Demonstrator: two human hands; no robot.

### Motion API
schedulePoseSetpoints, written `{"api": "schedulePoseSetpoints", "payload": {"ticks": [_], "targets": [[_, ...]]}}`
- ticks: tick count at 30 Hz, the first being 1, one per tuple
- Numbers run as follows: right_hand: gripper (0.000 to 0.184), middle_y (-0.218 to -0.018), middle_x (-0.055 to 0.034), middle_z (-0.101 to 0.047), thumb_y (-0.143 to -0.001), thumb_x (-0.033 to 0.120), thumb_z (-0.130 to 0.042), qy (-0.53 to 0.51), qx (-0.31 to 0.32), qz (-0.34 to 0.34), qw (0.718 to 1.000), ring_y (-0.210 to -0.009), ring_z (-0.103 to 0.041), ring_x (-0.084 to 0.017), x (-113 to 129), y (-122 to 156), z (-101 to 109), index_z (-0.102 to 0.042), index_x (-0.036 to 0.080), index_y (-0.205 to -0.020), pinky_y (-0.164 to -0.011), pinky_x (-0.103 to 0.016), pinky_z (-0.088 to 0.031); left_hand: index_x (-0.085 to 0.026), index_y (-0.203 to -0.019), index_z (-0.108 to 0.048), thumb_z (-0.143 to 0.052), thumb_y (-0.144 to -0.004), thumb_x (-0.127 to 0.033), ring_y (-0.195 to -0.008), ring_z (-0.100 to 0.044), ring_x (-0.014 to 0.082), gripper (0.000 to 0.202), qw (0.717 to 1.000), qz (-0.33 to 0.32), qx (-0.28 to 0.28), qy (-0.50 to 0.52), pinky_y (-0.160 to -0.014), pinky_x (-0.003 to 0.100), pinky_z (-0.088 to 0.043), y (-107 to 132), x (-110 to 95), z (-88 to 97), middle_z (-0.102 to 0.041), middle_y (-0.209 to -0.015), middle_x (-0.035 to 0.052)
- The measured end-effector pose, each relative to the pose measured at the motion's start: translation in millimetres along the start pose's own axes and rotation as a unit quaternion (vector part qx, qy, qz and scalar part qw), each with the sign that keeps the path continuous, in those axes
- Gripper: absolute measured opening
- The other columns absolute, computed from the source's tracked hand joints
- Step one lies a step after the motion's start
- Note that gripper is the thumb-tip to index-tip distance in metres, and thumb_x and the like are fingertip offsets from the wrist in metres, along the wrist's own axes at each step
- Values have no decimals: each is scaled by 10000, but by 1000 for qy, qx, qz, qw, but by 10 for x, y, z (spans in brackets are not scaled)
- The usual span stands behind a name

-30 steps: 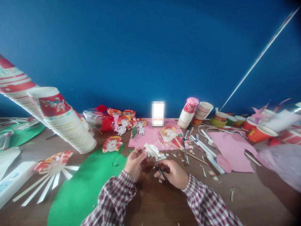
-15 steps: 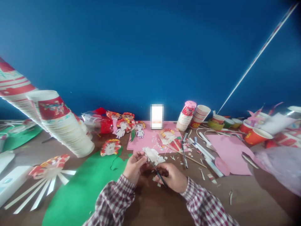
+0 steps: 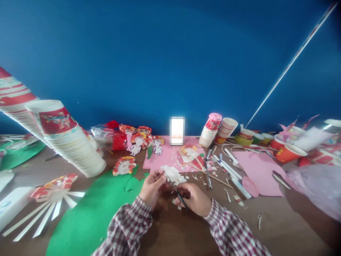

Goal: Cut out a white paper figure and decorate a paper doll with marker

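Across the brown wooden table (image 3: 170, 240), a person in checked sleeves works on a small, ragged-edged piece of white paper (image 3: 174, 175), held up between both hands in front of the pink paper sheets (image 3: 163, 161). From where I stand, the left hand (image 3: 151, 186) pinches its near-left end between thumb and fingers. The right hand (image 3: 196, 200) is curled around a slim, dark-handled tool (image 3: 182, 199), its narrow end up at the paper's lower edge; whether it is cutting in, I can't tell.

I'd call this piece partly done: the outline is irregular, with no drawn features that I can make out. Beyond it, a white paper figure with a dark outline (image 3: 158, 148) looks already cut out and drawn. Pale paper scraps (image 3: 237, 197) lie about, so trimming seems well under way, with shaping probably left.
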State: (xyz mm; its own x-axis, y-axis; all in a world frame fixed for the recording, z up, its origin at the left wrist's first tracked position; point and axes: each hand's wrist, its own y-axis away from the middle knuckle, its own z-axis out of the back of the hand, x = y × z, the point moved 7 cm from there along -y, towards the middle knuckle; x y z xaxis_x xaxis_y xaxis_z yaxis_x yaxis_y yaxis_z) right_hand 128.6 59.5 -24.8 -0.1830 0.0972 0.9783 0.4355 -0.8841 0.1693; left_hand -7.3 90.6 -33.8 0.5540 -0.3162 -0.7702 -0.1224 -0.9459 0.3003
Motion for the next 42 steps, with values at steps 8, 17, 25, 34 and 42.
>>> {"api": "schedulePoseSetpoints", "payload": {"ticks": [8,17,25,34,42], "targets": [[339,-641,8,-585,-670,350,-732,-6,4,7,1000,-556,-548,-115,59,18,-6,-621,138,-910,-505,-202,-421,-150,-856,-527,-787,-578,-216,-591,-596,101,386,1000,0,4,-1,-557,221,-513,0,-17,-25,-623,-708,3],[328,-631,3,-588,-680,387,-716,8,6,11,1000,-546,-545,-121,82,18,-3,-622,144,-880,-502,-206,-416,-154,-851,-535,-787,-573,-221,-598,-602,106,382,1000,2,3,-4,-550,218,-513,4,-8,-29,-630,-718,6],[339,-646,-3,-602,-678,379,-720,21,2,6,1000,-550,-547,-122,95,29,10,-627,144,-904,-505,-205,-415,-154,-858,-530,-790,-570,-226,-595,-604,110,394,1000,-1,5,-6,-549,229,-516,-3,-9,-30,-627,-719,4],[329,-629,9,-580,-661,356,-734,8,-2,-1,1000,-540,-535,-116,64,30,1,-628,146,-891,-490,-200,-406,-152,-853,-531,-788,-573,-223,-601,-602,108,386,1000,-1,3,-8,-560,227,-507,0,-6,-30,-624,-712,3],[308,-624,12,-573,-662,340,-733,13,-4,-3,1000,-534,-526,-114,88,19,12,-630,146,-878,-495,-202,-405,-152,-850,-535,-791,-570,-225,-591,-591,97,386,1000,1,-1,-12,-541,208,-499,-4,2,-16,-623,-715,3]]}}
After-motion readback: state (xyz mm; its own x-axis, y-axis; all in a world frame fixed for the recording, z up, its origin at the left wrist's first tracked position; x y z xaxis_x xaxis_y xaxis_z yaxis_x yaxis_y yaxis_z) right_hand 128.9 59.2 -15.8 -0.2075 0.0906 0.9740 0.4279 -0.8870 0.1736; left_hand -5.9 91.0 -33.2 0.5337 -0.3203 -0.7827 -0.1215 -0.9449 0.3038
